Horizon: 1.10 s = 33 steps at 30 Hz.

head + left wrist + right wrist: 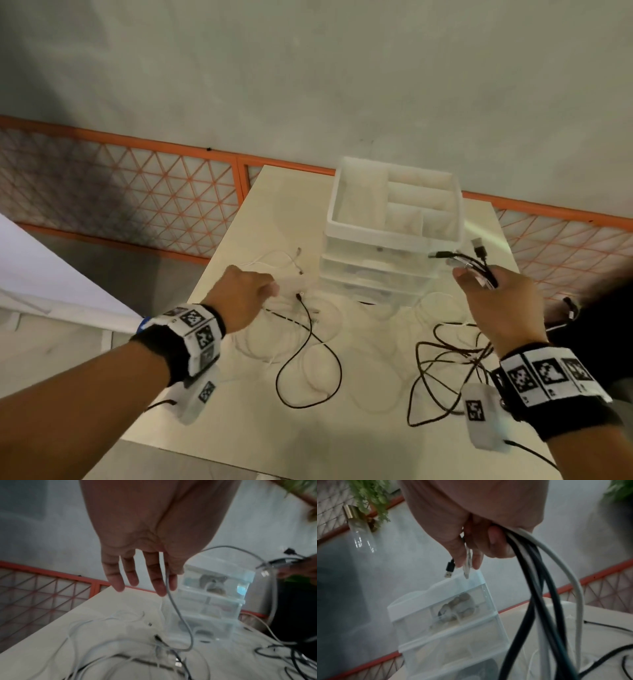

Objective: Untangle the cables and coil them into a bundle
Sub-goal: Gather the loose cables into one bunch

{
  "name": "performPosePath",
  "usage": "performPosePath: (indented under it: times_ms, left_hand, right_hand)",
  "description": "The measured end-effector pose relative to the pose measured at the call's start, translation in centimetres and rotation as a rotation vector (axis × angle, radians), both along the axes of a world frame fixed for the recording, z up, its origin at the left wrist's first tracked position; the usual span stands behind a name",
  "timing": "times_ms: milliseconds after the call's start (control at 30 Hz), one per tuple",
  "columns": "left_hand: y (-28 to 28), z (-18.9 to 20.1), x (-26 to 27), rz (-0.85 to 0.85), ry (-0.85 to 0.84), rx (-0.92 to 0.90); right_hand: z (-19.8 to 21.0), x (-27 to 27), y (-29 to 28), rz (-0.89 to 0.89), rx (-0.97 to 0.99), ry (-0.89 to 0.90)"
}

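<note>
My right hand (493,301) is raised at the right and grips a bundle of black and white cables (539,588). Their plug ends (445,255) stick out past the fingers, among them a black USB plug (449,568). The bundle hangs down into a black tangle (445,370) on the white table (342,428). My left hand (270,289) hovers over the left part of the table and pinches a thin white cable (180,616) between thumb and forefinger. That cable arcs across to the right hand. A loose black cable (308,363) and faint white loops lie under the left hand.
A clear plastic drawer unit (394,219) with an open tray on top stands at the table's far middle, between my hands. An orange mesh fence (137,192) runs behind the table. Green plant leaves (368,496) hang in the right wrist view's upper left.
</note>
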<state>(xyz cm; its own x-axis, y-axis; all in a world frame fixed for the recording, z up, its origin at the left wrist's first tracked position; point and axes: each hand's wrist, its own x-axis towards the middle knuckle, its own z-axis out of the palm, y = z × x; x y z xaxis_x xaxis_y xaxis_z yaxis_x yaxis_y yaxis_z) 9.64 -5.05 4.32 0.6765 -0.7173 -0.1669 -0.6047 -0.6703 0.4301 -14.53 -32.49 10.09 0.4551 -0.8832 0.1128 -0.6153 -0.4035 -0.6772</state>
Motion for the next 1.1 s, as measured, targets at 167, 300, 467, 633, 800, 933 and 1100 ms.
performPosePath:
  times_ms: [167, 300, 467, 633, 800, 933, 1100]
  left_hand:
    - [-4.8, 4.3, -3.2, -0.306, 0.017, -0.210]
    - [-10.2, 7.3, -7.4, -0.333, -0.100, -0.291]
    - [-9.9, 6.3, -6.1, -0.213, -0.157, -0.360]
    - [-4.9, 0.3, -2.2, 0.063, 0.012, -0.113]
    - [-2.8, 2.1, -0.4, 0.050, 0.019, -0.265]
    - [-5.5, 7.3, -2.5, -0.252, -0.141, -0.347]
    - [-10.2, 10.9, -7.9, -0.423, -0.143, -0.357]
  right_hand:
    - [2.3, 1.4, 3.2, 0.133, 0.026, -0.154]
    - [2.3, 4.6, 7.2, 0.403, 0.133, -0.187]
    - [2.4, 3.2, 5.7, 0.350, 0.129, -0.158]
    - [3.3, -0.1, 0.9, 0.054, 0.013, -0.327]
    - [2.6, -2.6, -0.8, 0.063, 0.056, -0.062]
    - [3.4, -1.0, -0.1, 0.064, 0.036, -0.210]
    - [5.0, 2.9, 4.9, 0.325, 0.160, -0.264]
